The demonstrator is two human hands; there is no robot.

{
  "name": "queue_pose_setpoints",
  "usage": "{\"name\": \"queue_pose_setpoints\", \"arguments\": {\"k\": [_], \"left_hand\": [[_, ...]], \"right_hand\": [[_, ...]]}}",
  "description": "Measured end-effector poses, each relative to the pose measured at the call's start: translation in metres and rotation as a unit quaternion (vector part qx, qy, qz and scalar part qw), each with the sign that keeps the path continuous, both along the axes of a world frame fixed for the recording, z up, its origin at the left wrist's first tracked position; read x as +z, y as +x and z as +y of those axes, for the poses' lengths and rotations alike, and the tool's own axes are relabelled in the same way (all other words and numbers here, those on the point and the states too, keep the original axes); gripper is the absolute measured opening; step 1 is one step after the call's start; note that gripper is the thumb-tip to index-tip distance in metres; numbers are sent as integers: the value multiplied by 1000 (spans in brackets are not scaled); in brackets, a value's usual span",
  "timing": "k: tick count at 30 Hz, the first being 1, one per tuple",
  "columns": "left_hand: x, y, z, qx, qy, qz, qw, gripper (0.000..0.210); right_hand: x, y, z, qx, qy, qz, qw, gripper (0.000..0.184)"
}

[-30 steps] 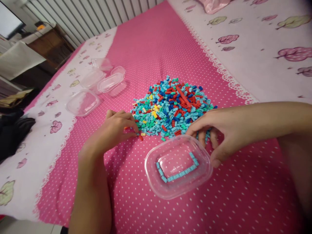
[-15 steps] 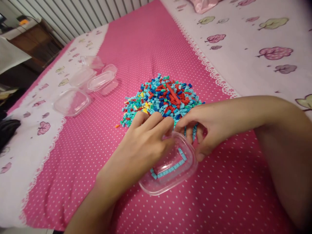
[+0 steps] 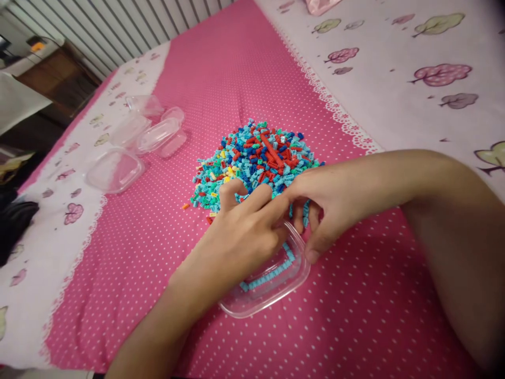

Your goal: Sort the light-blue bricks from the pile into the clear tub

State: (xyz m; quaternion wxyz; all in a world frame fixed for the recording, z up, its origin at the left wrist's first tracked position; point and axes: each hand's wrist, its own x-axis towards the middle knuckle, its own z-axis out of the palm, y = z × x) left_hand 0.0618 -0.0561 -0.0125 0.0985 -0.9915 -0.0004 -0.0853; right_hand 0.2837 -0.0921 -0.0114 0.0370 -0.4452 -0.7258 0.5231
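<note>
My left hand is over a clear plastic container, fingers bent and pressed close together. Whatever its fingertips pinch is hidden behind the hand. Inside the container, a row of light-blue toy bricks makes a bent line along the edge. At the far right rim is my right hand, its thumb against the container's side and its fingers curled down around the far corner, near my left fingers. Just beyond both hands lies a heap of small toy bricks, mostly light blue, with red, dark blue, green and yellow ones.
Several clear plastic containers and lids lie to the left on the bed. A pink dotted sheet with lace edging covers the bed. A lone orange brick lies left of the heap. Behind is a slatted headboard.
The view has shifted slightly. My left fingers have moved closer to my right fingers, and the left index finger has lifted and bent. My right hand stays at the rim.
</note>
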Motion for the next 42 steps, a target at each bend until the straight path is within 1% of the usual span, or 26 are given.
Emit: {"name": "queue_pose_setpoints", "arguments": {"k": [6, 10, 17, 20, 24, 27, 31, 38, 42], "left_hand": [[-1, 1, -2, 5, 26, -12, 1000, 13], [-1, 1, -3, -10, 22, -17, 1000, 19], [-2, 0, -3, -18, 15, -35, 999, 30], [-1, 0, -3, -22, 11, -35, 999, 28], [0, -2, -3, -9, 25, -25, 999, 26], [-1, -2, -3, 0, 41, -30, 999, 26], [-4, -2, -2, -4, 21, -29, 999, 23], [-3, -3, 2, -3, -2, -13, 1000, 19], [-3, -3, 3, -6, -12, -6, 1000, 20]], "right_hand": [[-3, 2, 0, 4, 11, 7, 1000, 37], [-6, 3, 0, 11, 16, 29, 999, 36], [-6, 2, 0, 17, 8, 38, 999, 35], [-5, 2, 0, 24, 9, 55, 998, 31], [-1, 2, 0, 23, -4, 40, 999, 26], [1, 2, -1, 21, 3, 30, 999, 26], [0, 1, -1, 14, 14, 13, 1000, 28], [1, 2, -1, 14, -1, 27, 1000, 26], [2, 2, -2, 8, 1, 13, 1000, 25]]}}
